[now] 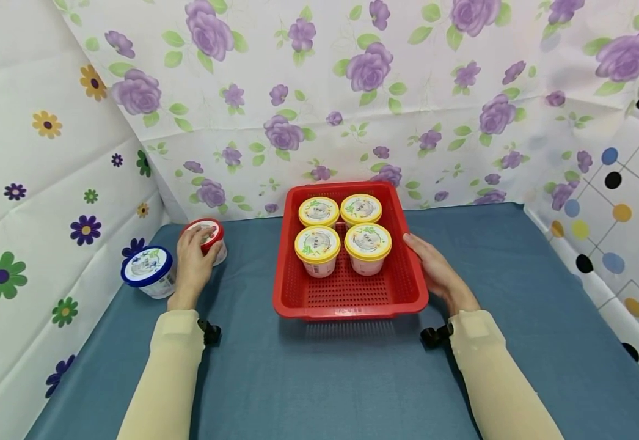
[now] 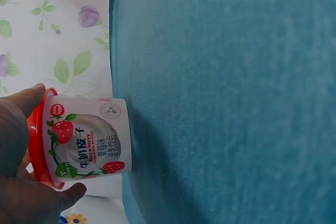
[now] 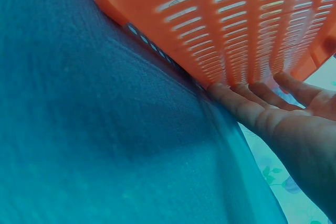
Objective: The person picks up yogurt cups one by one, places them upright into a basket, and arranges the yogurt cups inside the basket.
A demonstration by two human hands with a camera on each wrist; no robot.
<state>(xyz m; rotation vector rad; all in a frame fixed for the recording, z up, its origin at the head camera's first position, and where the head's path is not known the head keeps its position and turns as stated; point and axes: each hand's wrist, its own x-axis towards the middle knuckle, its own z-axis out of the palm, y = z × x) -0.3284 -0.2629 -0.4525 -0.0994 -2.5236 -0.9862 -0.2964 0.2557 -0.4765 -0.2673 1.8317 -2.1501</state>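
At the left of the table, my left hand (image 1: 193,263) grips a cup (image 1: 217,235) with a red lid from above. In the left wrist view, thumb and fingers lie on opposite sides of the lid, and strawberries are printed on the white cup wall (image 2: 92,140). The cup's base is right at the blue cloth. My right hand (image 1: 437,272) rests on the right side of a red slotted basket (image 1: 347,299). Its fingers (image 3: 244,106) stretch straight, tips against the lower basket wall. Several yellow-lidded cups (image 1: 368,241) stand upright toward the back of the basket.
A blue-lidded cup (image 1: 149,269) stands close to the left of my left hand, near the flowered side sheet (image 1: 39,201). Blue cloth (image 1: 319,391) covers the table. A purple-flowered sheet (image 1: 325,85) hangs behind, and a dotted one (image 1: 622,232) borders the right.
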